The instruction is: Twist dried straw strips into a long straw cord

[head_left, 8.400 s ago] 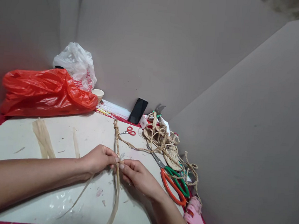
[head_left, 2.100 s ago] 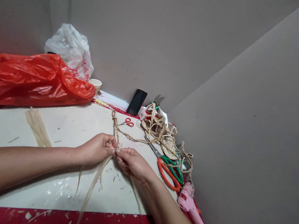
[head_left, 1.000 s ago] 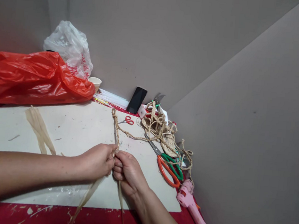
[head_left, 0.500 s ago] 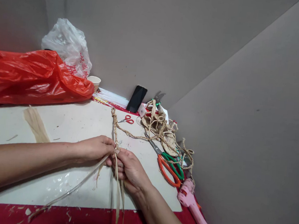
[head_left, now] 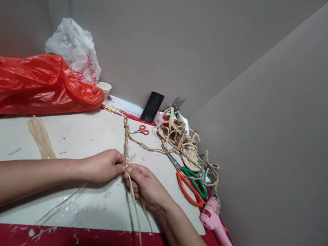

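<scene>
A braided straw cord runs up the board from between my hands, its thin tail leading right to a tangle of cord. My left hand is closed, thumb and fingertips pinching straw at the braid's lower end. Against it, my right hand pinches the same end from the right. Loose straw strands hang from the right hand toward the front edge. One thin strand trails from beneath the left hand to the lower left. Fingertips partly hide the crossing of the strands.
Orange-and-green scissors and a pink glue gun lie at right. Small red scissors sit beyond the braid. A phone leans on the wall. At left are flat straw strips, a red bag and a paper cup.
My left hand has turned, its fingers now curled tighter at the braid. The pale strand at left has dropped behind the left wrist. Strands below my right hand have swung right.
</scene>
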{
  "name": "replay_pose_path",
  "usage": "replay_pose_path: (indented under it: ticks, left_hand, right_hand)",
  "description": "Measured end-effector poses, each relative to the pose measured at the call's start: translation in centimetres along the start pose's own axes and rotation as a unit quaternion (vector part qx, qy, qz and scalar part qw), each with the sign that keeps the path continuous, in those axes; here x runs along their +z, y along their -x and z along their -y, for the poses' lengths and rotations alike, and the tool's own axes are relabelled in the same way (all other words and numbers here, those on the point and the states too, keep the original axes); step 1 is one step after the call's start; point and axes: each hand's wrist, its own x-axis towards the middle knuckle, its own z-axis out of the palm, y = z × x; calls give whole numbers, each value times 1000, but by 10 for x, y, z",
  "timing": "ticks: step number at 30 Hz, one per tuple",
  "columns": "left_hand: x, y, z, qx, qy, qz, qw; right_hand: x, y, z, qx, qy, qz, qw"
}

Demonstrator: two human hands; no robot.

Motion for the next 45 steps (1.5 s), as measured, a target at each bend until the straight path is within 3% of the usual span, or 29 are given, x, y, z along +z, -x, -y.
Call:
replay_pose_path:
  ticks: [5,9,13,23,31,33,35,38,41,45]
  left_hand:
    - [1,0,-1,37,-77,-39,996]
    - [0,-1,-2,34,-77,-20,996]
    - [-1,-5,3,8,-9,19,1000]
    - [4,-10,3,-90,196,53,975]
    - [7,-11,12,-63,177,22,982]
    - [7,-12,14,-56,158,17,986]
    - [8,-12,14,-45,142,16,989]
    - [9,-11,13,-31,130,14,991]
    - [10,-9,11,-32,157,23,987]
    - [12,-6,8,-42,229,43,972]
  right_hand:
    - [-4,1,4,-2,39,14,999]
    - [-8,2,5,-9,85,9,996]
    - [-12,2,7,-19,168,-1,986]
    - [-9,4,8,-117,389,-45,913]
    - [-13,11,11,-123,487,-97,859]
    - [-13,13,14,-109,467,-101,871]
    - [-9,14,15,-68,388,-87,915]
    - [5,14,12,22,187,-69,980]
    - [22,13,0,49,86,-92,991]
    - [37,7,-15,32,137,-151,979]
